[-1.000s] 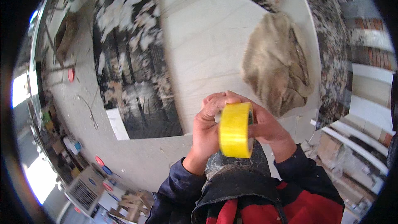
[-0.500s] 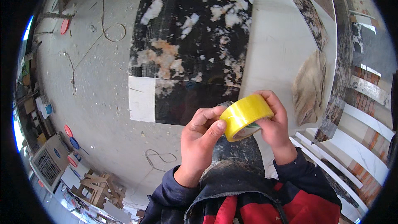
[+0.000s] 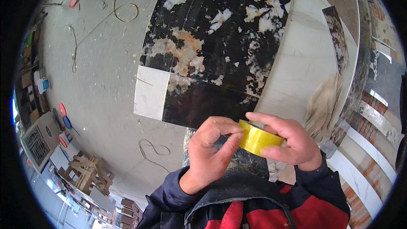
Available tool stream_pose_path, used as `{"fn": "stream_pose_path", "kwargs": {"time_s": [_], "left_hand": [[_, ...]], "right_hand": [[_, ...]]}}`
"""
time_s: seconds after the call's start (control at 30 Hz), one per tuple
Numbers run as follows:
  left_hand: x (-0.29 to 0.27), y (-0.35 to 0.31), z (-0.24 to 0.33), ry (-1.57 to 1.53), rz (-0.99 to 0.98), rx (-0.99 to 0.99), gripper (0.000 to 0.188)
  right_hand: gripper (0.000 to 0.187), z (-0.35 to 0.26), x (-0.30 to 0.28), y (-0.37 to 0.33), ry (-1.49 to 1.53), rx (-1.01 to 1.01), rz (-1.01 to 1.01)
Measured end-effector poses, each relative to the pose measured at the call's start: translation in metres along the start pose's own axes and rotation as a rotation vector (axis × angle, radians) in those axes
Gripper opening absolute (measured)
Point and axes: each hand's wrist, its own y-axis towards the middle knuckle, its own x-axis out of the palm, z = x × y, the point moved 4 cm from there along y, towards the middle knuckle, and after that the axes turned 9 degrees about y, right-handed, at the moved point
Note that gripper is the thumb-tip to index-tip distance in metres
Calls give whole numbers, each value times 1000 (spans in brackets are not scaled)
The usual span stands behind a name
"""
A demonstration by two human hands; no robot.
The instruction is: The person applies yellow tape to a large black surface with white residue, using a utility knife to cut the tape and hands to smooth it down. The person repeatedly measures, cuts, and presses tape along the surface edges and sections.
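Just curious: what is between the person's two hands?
A yellow tape roll, seen from the head camera: right hand grips it, left hand picks at its edge.

black marble slab (image 3: 220, 38) with white patches | pale slab (image 3: 305, 68) beside it | wooden trestle (image 3: 87, 171) lower left | loose cord (image 3: 150, 150) (looped) on concrete floor (image 3: 101, 80)

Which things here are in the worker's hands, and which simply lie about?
In hand: yellow tape roll, held by right hand, picked at by left hand.
Lying about: black marbled slab, loose wire, wooden stand, red lids.
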Motion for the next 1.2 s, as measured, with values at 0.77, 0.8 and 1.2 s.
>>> {"fn": "stream_pose_path", "kwargs": {"time_s": [0.77, 0.8, 1.2], "left_hand": [[27, 3, 11, 87, 289, -47, 13], [23, 5, 11, 100, 295, -37, 12], [-53, 51, -32, 648, 688, -13, 8]], "right_hand": [[32, 11, -20, 9, -180, -131, 300], [38, 10, -20, 9, -215, -145, 269], [49, 59, -94, -60, -500, -86, 195]]}}
